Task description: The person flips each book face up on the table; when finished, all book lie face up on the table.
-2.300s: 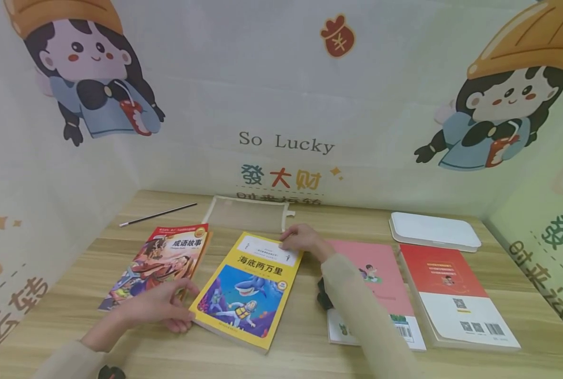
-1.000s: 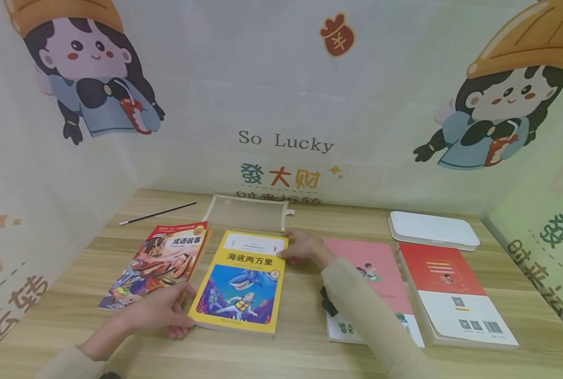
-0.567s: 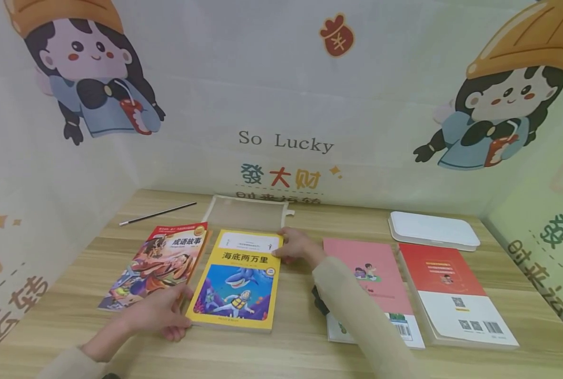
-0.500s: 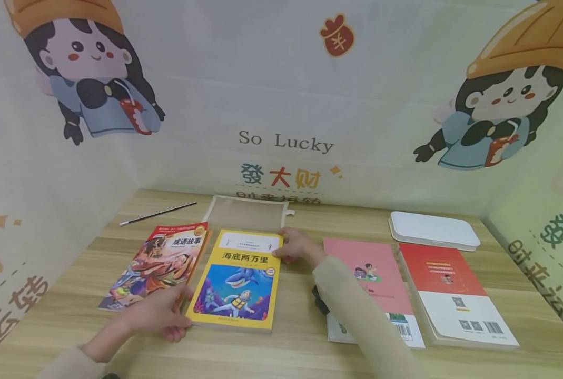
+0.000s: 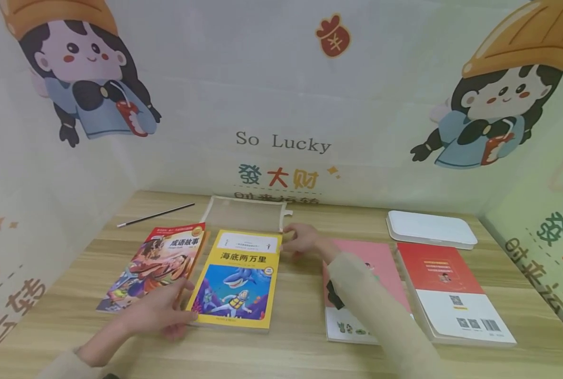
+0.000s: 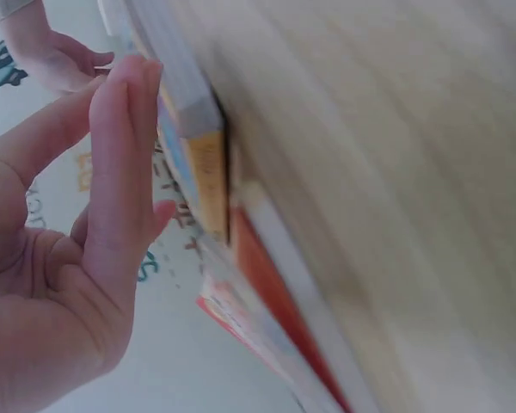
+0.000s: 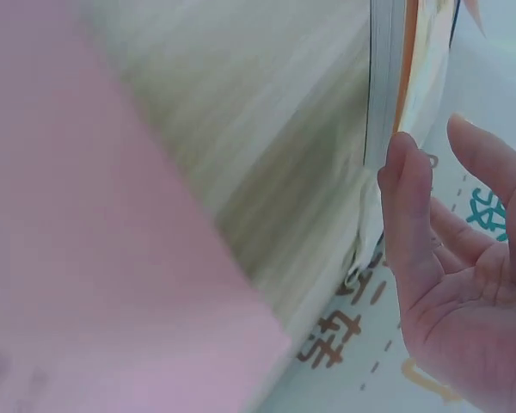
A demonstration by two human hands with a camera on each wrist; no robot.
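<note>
With both grips released, the left hand [image 5: 155,315] flat-fingered against the yellow book [image 5: 237,280] at its near-left corner and the right hand [image 5: 305,240] just off its far-right corner, gentle even nudges should square it beside the red storybook [image 5: 153,265] on the worktop [image 5: 290,352].

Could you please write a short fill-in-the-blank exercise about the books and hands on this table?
1. The left hand touches the near left corner of the ____ book.
2. The book just left of that one has a ____ cover.
3. The right hand is at that book's far ____ corner.
4. The white tray lies beyond the red and ____ book.

Missing words: yellow; red; right; white
</note>
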